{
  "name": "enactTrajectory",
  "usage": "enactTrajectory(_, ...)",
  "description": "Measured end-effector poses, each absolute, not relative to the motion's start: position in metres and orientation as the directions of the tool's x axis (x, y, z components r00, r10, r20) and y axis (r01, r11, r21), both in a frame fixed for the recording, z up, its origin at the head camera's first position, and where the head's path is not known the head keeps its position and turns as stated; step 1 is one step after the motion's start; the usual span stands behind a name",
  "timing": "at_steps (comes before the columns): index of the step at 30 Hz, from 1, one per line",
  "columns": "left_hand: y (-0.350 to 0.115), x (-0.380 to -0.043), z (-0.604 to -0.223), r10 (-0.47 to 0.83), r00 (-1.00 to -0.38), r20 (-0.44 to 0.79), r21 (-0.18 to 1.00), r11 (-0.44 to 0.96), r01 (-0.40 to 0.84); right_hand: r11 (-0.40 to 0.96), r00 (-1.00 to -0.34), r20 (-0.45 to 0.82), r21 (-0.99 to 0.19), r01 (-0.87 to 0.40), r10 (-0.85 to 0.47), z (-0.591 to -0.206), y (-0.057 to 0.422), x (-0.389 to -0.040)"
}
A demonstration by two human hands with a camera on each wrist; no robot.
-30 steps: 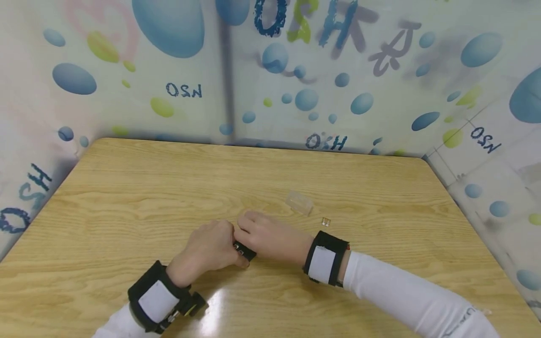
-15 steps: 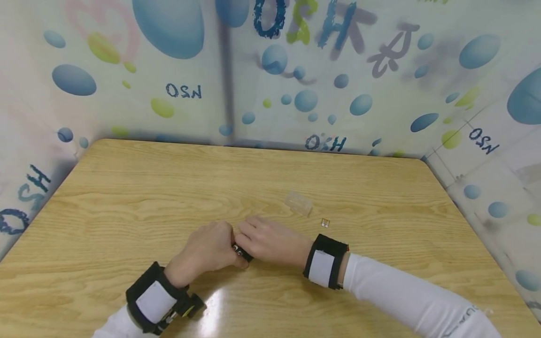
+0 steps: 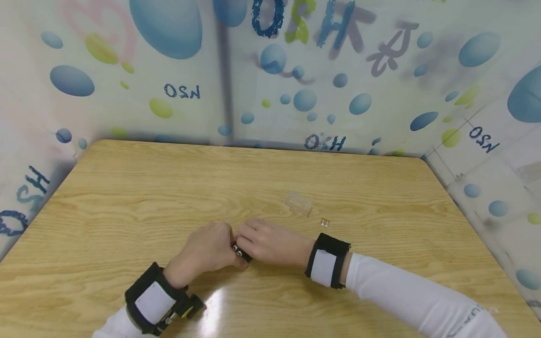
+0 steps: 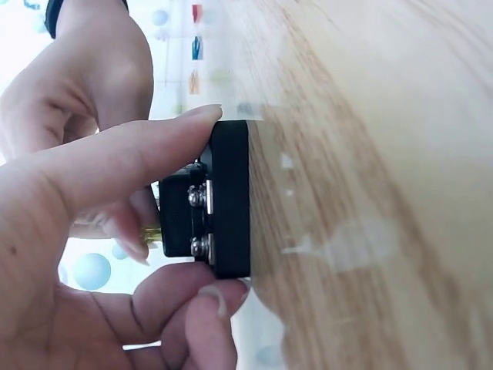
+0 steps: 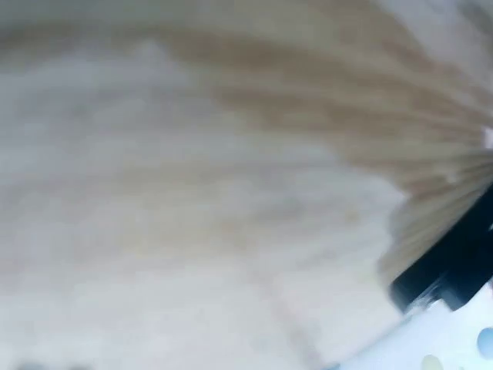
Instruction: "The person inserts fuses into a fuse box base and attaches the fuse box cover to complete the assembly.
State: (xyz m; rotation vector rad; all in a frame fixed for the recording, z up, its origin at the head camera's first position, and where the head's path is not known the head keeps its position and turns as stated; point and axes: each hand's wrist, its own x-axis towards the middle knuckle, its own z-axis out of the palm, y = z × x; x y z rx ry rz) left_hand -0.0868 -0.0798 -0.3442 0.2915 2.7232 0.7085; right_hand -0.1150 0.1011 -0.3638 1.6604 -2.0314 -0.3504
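My left hand (image 3: 206, 250) pinches a small black terminal block (image 3: 242, 252) between its thumb and fingers. In the left wrist view, the terminal block (image 4: 231, 199) stands with its flat base against the wooden table; metal screws show along its raised part. My right hand (image 3: 270, 242) is bent over the block's other side, fingers curled. A small yellow, brass-looking piece (image 4: 152, 233) shows between those fingertips and the block; most of it is hidden. In the right wrist view only the block's dark edge (image 5: 454, 262) appears, without the hand.
A clear plastic cover (image 3: 298, 203) lies on the wooden table (image 3: 169, 183) beyond the right hand. Beside it is a small square metal-and-white piece (image 3: 325, 222). A printed wall covering (image 3: 270, 108) stands behind the table.
Both hands have shifted slightly toward me with the terminal block, which has tilted a little. The hold stays alike; the plastic cover and small square piece have not moved.
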Motion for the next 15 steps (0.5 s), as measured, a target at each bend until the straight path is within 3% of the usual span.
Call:
enactTrajectory(9, -0.0802, -0.0866, -0.3465, 0.261, -0.928, -0.265, 0.499, 0.861, 0.100, 0.198, -0.082, 0.251, 0.479, -0.855, -0.964, -0.3663, 0.1058, -0.1189)
enactTrajectory(15, -0.0800, -0.0878, -0.3452, 0.260, -0.931, -0.258, 0.491, 0.865, 0.106, 0.215, -0.110, 0.260, 0.423, -0.880, -0.959, -0.3633, 0.1039, -0.1215)
